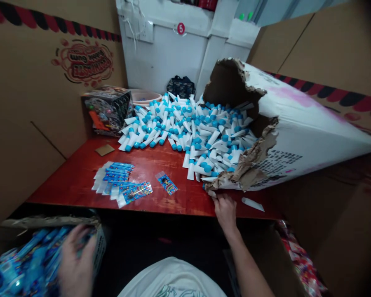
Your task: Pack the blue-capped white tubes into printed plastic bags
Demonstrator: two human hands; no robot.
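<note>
the person's left hand (pixel 77 258) is over the open box (pixel 99 243) at the lower left, near the filled blue packets (pixel 34 264) heaped inside it. its thumb and fingers stand apart in a loose, open curve, and nothing shows between them, though the hand is blurred.

the right hand (pixel 225 208) is at the near edge of the red table (pixel 170 204), just below the torn lip of the big white carton (pixel 299 123). its fingertips are at the end of a white tube (pixel 212 193) by that lip; the fingers are bent close together, but whether they pinch the tube or only touch it, one cannot tell.

the carton lies tipped on the right side of the table, its ragged mouth facing left, and a large pile of white tubes with blue caps (pixel 188 128) spreads from it across the back. a loose tube (pixel 252 204) lies to the right of the right hand, apart from the pile.

on the left part of the table, printed clear sleeves (pixel 120 181) lie in an overlapping fan, with a single sleeve (pixel 167 183) just beside them. behind the fan are a small brown card (pixel 104 150) and a printed toy box (pixel 106 111), next to a pink basin (pixel 145 97).
</note>
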